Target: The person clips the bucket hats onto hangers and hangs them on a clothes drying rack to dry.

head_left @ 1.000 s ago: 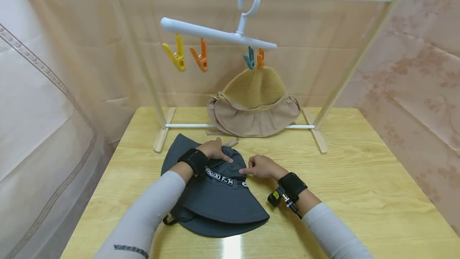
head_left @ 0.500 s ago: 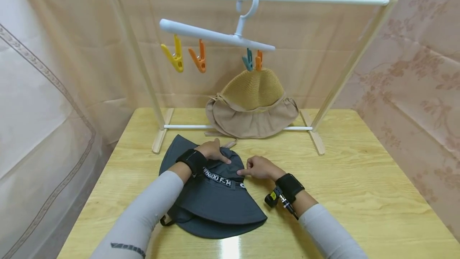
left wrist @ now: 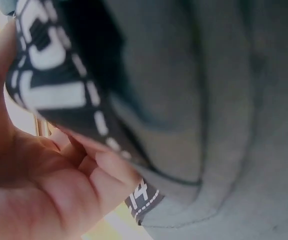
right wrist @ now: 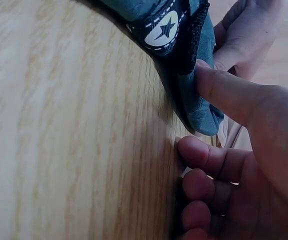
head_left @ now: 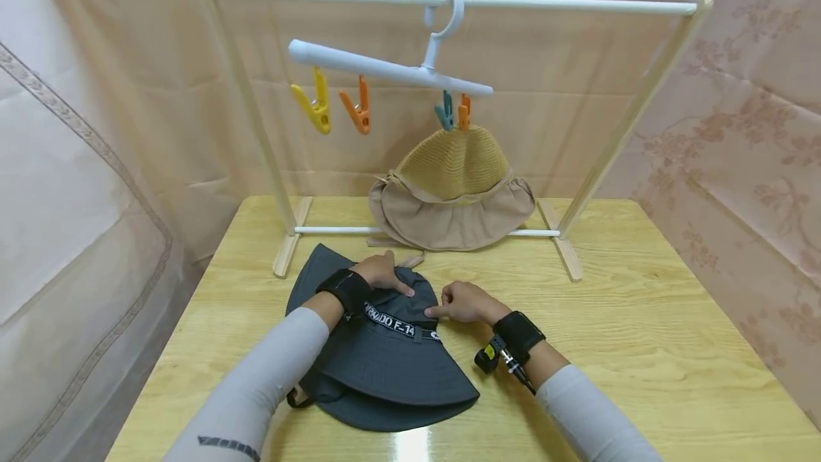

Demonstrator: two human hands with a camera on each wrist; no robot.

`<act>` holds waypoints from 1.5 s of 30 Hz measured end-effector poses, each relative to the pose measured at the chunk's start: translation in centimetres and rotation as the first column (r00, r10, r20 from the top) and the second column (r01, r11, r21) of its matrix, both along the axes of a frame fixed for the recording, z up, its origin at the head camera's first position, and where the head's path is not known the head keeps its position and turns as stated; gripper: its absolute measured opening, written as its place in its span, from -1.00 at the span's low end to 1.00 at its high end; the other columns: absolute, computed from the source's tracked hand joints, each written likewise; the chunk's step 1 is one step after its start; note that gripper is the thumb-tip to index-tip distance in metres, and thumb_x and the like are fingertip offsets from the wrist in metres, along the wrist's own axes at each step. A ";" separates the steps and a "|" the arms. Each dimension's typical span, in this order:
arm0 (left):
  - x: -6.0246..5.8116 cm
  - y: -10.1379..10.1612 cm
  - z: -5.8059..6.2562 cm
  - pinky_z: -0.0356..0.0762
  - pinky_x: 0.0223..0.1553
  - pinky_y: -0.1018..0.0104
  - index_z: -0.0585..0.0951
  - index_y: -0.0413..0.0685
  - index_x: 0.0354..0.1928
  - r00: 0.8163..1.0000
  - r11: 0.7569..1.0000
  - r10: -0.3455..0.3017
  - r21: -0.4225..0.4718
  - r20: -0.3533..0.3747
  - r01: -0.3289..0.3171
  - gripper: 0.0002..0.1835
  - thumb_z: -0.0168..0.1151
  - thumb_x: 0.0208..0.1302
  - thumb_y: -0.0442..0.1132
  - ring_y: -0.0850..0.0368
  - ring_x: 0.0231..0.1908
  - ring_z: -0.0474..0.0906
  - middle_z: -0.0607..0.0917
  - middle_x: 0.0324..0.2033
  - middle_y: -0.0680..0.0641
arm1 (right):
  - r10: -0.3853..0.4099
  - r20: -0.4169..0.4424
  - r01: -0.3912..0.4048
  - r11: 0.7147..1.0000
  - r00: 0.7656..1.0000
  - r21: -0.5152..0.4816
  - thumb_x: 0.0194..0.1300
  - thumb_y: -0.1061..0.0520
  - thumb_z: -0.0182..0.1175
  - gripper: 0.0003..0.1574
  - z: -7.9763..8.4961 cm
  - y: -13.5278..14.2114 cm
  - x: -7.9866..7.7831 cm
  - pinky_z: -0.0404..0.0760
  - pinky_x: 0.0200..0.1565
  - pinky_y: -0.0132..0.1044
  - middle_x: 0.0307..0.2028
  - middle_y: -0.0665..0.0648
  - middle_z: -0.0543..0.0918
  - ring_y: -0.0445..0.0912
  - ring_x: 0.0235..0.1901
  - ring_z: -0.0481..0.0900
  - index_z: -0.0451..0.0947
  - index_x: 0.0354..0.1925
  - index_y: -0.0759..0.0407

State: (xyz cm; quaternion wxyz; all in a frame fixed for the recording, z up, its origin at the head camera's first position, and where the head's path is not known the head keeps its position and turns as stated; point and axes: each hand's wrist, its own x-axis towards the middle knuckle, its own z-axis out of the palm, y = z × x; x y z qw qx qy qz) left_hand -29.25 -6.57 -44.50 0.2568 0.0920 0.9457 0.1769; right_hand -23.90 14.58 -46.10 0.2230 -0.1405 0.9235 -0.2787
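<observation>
A dark grey bucket hat (head_left: 391, 366) with a black lettered band lies folded flat on the table. My left hand (head_left: 380, 273) grips its crown, thumb on top; in the left wrist view curled fingers (left wrist: 94, 165) lie behind the band. My right hand (head_left: 468, 303) is at the crown's right edge. Its thumb touches the fabric, and the other fingers (right wrist: 196, 187) curl below, close to the tabletop. Whether they hold any fabric is unclear. Behind, a straw hat (head_left: 455, 166) with a beige cloth brim hangs from a teal clip (head_left: 445, 113) and an orange clip (head_left: 465, 113).
A pale blue hanger (head_left: 385, 71) hangs tilted from the rack's white top rail (head_left: 564, 3). Its left side carries a yellow clip (head_left: 316, 105) and another orange clip (head_left: 359, 109). The rack's wooden feet (head_left: 567, 259) stand on the wooden table (head_left: 641, 348).
Both hands stay in place on the bucket hat. The whole head view has shifted slightly; nothing else visibly moves.
</observation>
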 end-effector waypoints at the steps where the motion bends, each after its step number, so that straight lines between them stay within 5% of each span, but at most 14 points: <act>1: 0.0 0.0 -0.1 0.55 -0.06 0.13 0.15 -0.26 0.42 1.000 1.000 0.004 -0.001 0.006 -0.004 0.10 0.43 0.03 0.24 -0.09 -0.06 0.57 0.55 0.11 -0.30 | 0.006 0.003 -0.006 1.000 1.000 0.003 0.21 -0.22 0.32 -0.47 0.0 0.0 0.0 0.22 -0.54 -0.39 -0.69 -0.08 0.34 -0.20 -0.65 0.27 0.40 -0.66 0.04; 7: -0.1 -0.3 -0.9 0.50 -0.33 0.25 0.16 -0.25 0.41 1.000 1.000 0.023 -0.018 0.020 -0.023 0.11 0.44 -0.01 0.26 0.00 -0.31 0.55 0.59 -0.12 -0.22 | 0.025 0.015 -0.025 1.000 1.000 0.012 0.22 -0.21 0.31 -0.48 -0.2 -0.3 0.1 0.23 -0.55 -0.39 -0.69 -0.07 0.35 -0.20 -0.66 0.28 0.42 -0.66 0.04; 15: 0.1 0.0 0.2 0.54 -0.11 0.16 0.17 -0.28 0.40 1.000 1.000 0.007 0.010 -0.004 -0.007 0.09 0.46 0.00 0.23 -0.05 -0.10 0.55 0.54 0.13 -0.32 | 0.000 0.010 0.000 1.000 1.000 0.017 0.23 -0.21 0.31 -0.48 0.3 -0.1 0.1 0.22 -0.54 -0.38 -0.67 -0.07 0.33 -0.20 -0.64 0.27 0.41 -0.64 0.05; 45: 0.0 0.1 0.0 0.53 0.01 0.10 0.18 -0.28 0.40 0.999 1.000 0.017 -0.003 -0.027 -0.017 0.10 0.45 0.00 0.24 -0.07 -0.05 0.56 0.55 0.13 -0.32 | -0.004 -0.014 0.004 1.000 1.000 0.001 0.21 -0.22 0.32 -0.48 -0.1 0.0 0.2 0.24 -0.55 -0.37 -0.69 -0.07 0.36 -0.19 -0.66 0.28 0.42 -0.64 0.05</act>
